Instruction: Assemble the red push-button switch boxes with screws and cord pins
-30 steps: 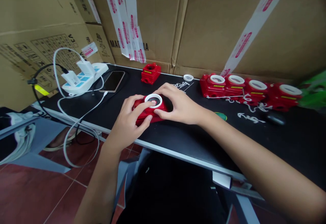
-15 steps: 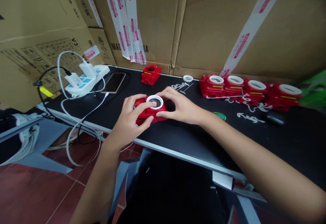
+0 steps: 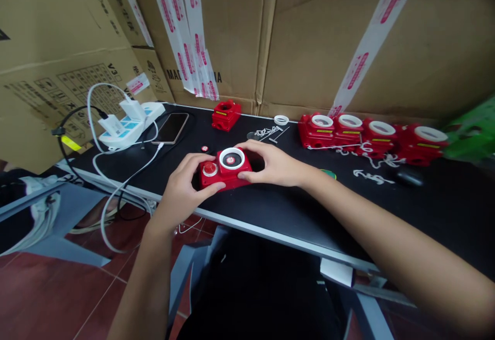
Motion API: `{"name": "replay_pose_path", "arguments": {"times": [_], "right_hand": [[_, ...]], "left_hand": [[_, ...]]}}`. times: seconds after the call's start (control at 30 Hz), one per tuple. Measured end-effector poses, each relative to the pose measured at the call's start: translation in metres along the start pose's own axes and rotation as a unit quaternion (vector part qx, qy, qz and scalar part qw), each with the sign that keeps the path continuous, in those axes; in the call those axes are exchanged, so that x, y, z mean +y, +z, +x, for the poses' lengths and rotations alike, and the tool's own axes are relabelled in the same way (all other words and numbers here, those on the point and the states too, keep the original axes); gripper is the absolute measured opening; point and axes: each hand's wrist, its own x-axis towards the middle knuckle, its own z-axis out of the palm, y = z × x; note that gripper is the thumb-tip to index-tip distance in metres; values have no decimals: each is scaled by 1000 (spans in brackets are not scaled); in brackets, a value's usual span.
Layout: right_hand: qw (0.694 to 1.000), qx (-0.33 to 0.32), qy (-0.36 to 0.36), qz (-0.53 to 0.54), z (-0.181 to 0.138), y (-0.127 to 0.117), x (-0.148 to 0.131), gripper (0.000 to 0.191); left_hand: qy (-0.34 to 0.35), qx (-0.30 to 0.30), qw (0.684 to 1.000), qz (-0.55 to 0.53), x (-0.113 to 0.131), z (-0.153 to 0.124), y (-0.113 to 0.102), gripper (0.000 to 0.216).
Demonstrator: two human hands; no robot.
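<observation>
A red alarm button box [image 3: 228,179] rests on the black table, held at both ends. On its top are a white ring [image 3: 243,158] around a black recess with a red and white emblem [image 3: 231,160], and a round red button [image 3: 209,167] with a pale collar. My left hand [image 3: 180,185] grips the left end, thumb along the near side and fingers behind. My right hand [image 3: 270,164] grips the right end, thumb in front and fingers at the back. Just behind the box lies a small red and white round piece [image 3: 204,149].
Several red boxes with white rings [image 3: 320,133] line the back right, with white cords before them. Another red box [image 3: 226,116], a loose white ring [image 3: 281,120] and small metal parts [image 3: 266,133] lie behind my hands. Left stand a phone [image 3: 172,128] and a power strip [image 3: 133,133].
My left hand has drawn back left, its finger leaving the recess inside the white ring, so the red button now shows. The small round piece behind the box has come into sight.
</observation>
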Motion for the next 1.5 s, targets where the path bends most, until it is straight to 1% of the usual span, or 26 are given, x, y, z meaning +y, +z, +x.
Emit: {"name": "replay_pose_path", "arguments": {"times": [0.07,0.13,0.23,0.33,0.43,0.5,0.57,0.73,0.9,1.03,1.13,1.3,1.37,1.43,1.5], "right_hand": [[1000,-9,7,-8,-7,-2,-5,55],[1000,-13,14,-19,-18,-4,-12,52],[999,4,24,-34,-38,-4,-22,50],[998,22,19,-51,-55,-3,-28,49],[996,27,22,-88,-62,-1,-30,50],[995,28,30,-92,-63,-1,-30,51],[996,26,38,-72,-62,-1,-30,50],[997,25,56,-37,-61,0,-29,53],[997,23,65,-45,-59,0,-31,52],[995,27,75,-61,-60,0,-33,52],[994,29,81,-72,-61,0,-35,51],[993,21,85,-82,-60,0,-39,50],[992,19,87,-85,-59,-1,-39,50],[992,17,94,-84,-58,-1,-39,50],[992,15,99,-81,-58,-2,-38,51]], "left_hand": [[-2,-20,1000,8,5,-2,-1,50],[11,-41,999,20,13,-4,-1,48],[35,-65,997,18,25,-8,2,48],[35,-73,997,-10,33,-10,10,52],[19,-75,997,-20,33,-11,18,58],[6,-81,997,-18,31,-11,22,61],[1,-87,996,-22,30,-11,22,62],[14,-89,995,-40,32,-9,19,46],[-12,-112,992,-48,35,-6,18,46],[-33,-128,989,-64,34,-1,17,49],[-49,-153,985,-69,35,3,13,50],[-74,-175,980,-56,36,6,10,63],[-82,-181,978,-68,34,6,10,65],[-72,-182,976,-100,30,5,11,62],[-45,-164,975,-142,27,4,13,63]]}}
